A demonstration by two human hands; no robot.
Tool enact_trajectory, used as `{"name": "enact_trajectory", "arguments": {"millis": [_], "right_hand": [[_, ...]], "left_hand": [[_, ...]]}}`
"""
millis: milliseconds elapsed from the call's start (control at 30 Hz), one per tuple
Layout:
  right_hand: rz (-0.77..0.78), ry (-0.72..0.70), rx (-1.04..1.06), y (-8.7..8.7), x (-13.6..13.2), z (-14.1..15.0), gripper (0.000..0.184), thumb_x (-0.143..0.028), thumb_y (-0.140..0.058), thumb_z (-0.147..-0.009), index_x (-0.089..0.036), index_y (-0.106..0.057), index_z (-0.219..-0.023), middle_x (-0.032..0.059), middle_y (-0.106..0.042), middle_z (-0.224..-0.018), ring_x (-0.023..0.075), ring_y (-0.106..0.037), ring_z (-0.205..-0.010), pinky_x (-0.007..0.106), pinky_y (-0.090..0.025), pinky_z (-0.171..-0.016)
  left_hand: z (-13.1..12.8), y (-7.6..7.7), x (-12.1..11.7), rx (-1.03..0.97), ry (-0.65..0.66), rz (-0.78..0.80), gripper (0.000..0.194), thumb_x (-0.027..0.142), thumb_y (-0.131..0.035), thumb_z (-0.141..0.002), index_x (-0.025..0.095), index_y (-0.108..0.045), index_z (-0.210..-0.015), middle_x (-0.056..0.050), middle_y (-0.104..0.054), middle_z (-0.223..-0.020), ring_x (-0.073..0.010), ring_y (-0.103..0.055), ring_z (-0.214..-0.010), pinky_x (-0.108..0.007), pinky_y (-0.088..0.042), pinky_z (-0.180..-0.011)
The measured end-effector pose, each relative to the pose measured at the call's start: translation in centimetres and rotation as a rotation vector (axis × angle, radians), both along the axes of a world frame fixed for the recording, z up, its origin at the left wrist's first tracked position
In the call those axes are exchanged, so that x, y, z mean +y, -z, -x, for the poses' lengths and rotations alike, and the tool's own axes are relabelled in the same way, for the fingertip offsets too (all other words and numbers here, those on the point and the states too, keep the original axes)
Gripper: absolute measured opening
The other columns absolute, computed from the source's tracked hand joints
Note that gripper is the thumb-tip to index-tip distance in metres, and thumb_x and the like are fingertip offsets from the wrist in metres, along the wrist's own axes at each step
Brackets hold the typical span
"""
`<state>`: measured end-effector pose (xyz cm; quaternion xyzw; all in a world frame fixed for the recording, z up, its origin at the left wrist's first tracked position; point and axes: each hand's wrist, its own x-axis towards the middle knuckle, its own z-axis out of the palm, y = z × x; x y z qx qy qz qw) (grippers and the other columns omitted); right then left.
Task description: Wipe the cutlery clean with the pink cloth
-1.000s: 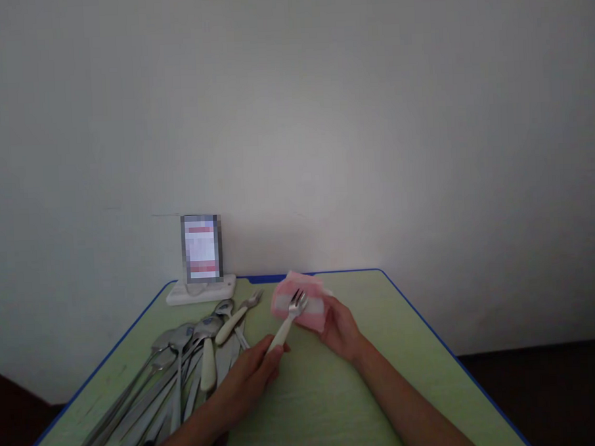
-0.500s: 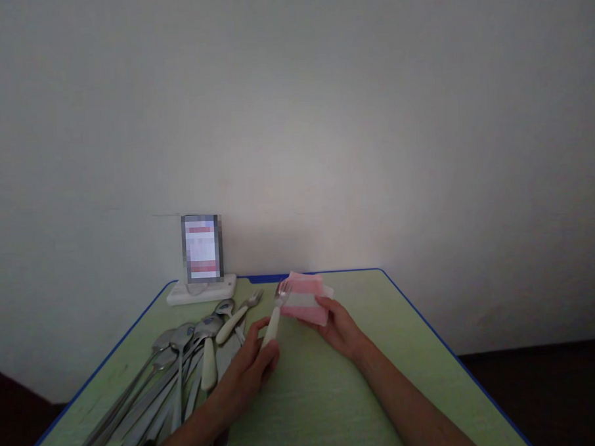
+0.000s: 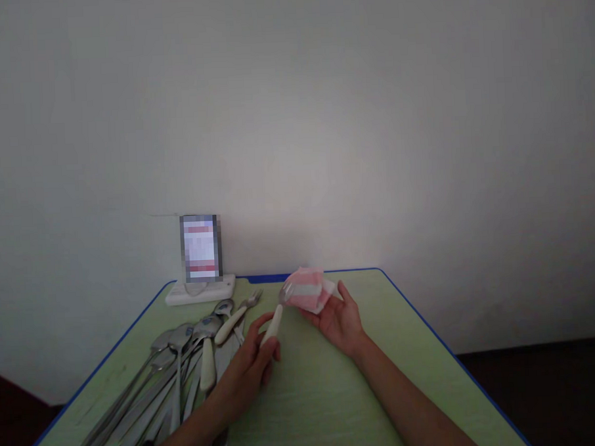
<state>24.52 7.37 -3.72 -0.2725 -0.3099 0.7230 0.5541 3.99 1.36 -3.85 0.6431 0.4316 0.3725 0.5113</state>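
A: Entry one, the fork?

B: One fork, metal head, cream handle. The left hand's grip was closed about the handle, apparently raised over the tabletop, toward the far edge.

A: Entry two, the cloth?

B: One cloth, pink with a white band, loosely folded, slightly blurred. It rested on the fingers of the right hand's grip, which was spread wide, palm up, thumb clear of the fabric.

A: Bearing of one to the other?

B: The cloth lay rightward of the left hand's grip and closer to the far edge. The fork's long axis ran toward that edge, leaning right, its tines overlapping the cloth's left side in view; contact could not be told. The right hand was nearer the cloth.

A: Other stock?

B: A cutlery heap, along the left edge; a second fork, cream-handled, at its far end; a pixelated screen near the far left corner.
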Motion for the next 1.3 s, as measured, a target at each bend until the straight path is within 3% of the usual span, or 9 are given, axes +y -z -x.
{"name": "enact_trajectory", "arguments": {"millis": [133,233,333,433,567,900,1133,1300], "right_hand": [[0.009,0.003,-0.002,0.7,0.2,0.4,0.021,-0.03,-0.048,-0.079,-0.019,-0.06,-0.092,0.0064,-0.071,-0.093,0.0197,-0.065,-0.086,0.04,-0.048,-0.085],[-0.038,-0.047,-0.075,0.9,-0.1,0.9,0.019,-0.017,-0.058,-0.072,-0.016,-0.062,-0.09,0.0055,-0.071,-0.088,0.0174,-0.065,-0.082,0.037,-0.047,-0.086],[-0.078,-0.061,-0.083,0.7,-0.4,1.2,0.026,-0.02,-0.063,-0.073,-0.018,-0.061,-0.099,0.0037,-0.07,-0.091,0.0153,-0.065,-0.082,0.035,-0.046,-0.088],[-0.105,-0.038,-0.08,0.4,-0.5,1.3,0.031,-0.026,-0.065,-0.074,-0.018,-0.06,-0.103,0.0036,-0.069,-0.095,0.0137,-0.064,-0.086,0.032,-0.045,-0.09],[-0.111,-0.017,-0.09,0.5,-0.3,1.3,0.034,-0.028,-0.067,-0.073,-0.019,-0.06,-0.105,0.0039,-0.068,-0.098,0.013,-0.063,-0.088,0.031,-0.044,-0.091],[-0.12,-0.129,-0.099,0.3,-0.7,1.3,0.037,-0.038,-0.07,-0.069,-0.019,-0.065,-0.1,0.0058,-0.066,-0.099,0.0145,-0.059,-0.085,0.031,-0.045,-0.084],[-0.14,-0.143,-0.142,0.3,-0.6,1.2,0.019,-0.027,-0.073,-0.067,-0.017,-0.063,-0.079,0.0001,-0.062,-0.074,0.0105,-0.054,-0.066,0.024,-0.043,-0.066],[-0.169,-0.14,-0.181,-0.3,-0.8,1.4,0.013,-0.017,-0.069,-0.065,-0.016,-0.061,-0.076,-0.0013,-0.06,-0.066,0.0104,-0.051,-0.061,0.024,-0.04,-0.062]], "left_hand": [[0.1,0.0,0.1,0.022,0.027,-0.027,0.049,0.047,-0.032,-0.091,0.024,-0.027,-0.135,0.002,-0.051,-0.082,-0.0082,-0.041,-0.048,-0.021,-0.034,-0.047],[0.2,-0.5,-0.2,0.193,0.114,-0.082,0.04,0.043,-0.034,-0.092,0.021,-0.044,-0.124,0.001,-0.055,-0.077,-0.0112,-0.047,-0.055,-0.022,-0.037,-0.054],[0.2,-0.8,-0.4,0.318,0.17,-0.167,0.031,0.037,-0.034,-0.092,0.021,-0.056,-0.108,0.001,-0.058,-0.074,-0.0147,-0.052,-0.066,-0.024,-0.038,-0.063],[0.3,-0.7,-0.5,0.332,0.184,-0.203,0.031,0.034,-0.031,-0.094,0.021,-0.059,-0.1,0.0,-0.06,-0.077,-0.0151,-0.054,-0.07,-0.024,-0.039,-0.066],[0.5,-0.6,-0.4,0.359,0.227,-0.246,0.029,0.031,-0.032,-0.094,0.021,-0.059,-0.097,-0.001,-0.061,-0.08,-0.0155,-0.056,-0.076,-0.023,-0.04,-0.071],[0.7,-1.1,-0.6,0.477,0.337,-0.416,0.024,0.023,-0.034,-0.093,0.021,-0.058,-0.093,-0.001,-0.061,-0.086,-0.0144,-0.057,-0.078,-0.022,-0.039,-0.071],[0.6,-1.3,-0.8,0.538,0.366,-0.465,0.022,0.021,-0.037,-0.092,0.022,-0.059,-0.093,-0.001,-0.062,-0.085,-0.0149,-0.058,-0.08,-0.022,-0.038,-0.072],[0.5,-1.3,-0.8,0.544,0.356,-0.456,0.023,0.02,-0.038,-0.092,0.022,-0.06,-0.093,-0.001,-0.063,-0.084,-0.0147,-0.059,-0.079,-0.022,-0.038,-0.071]]}}
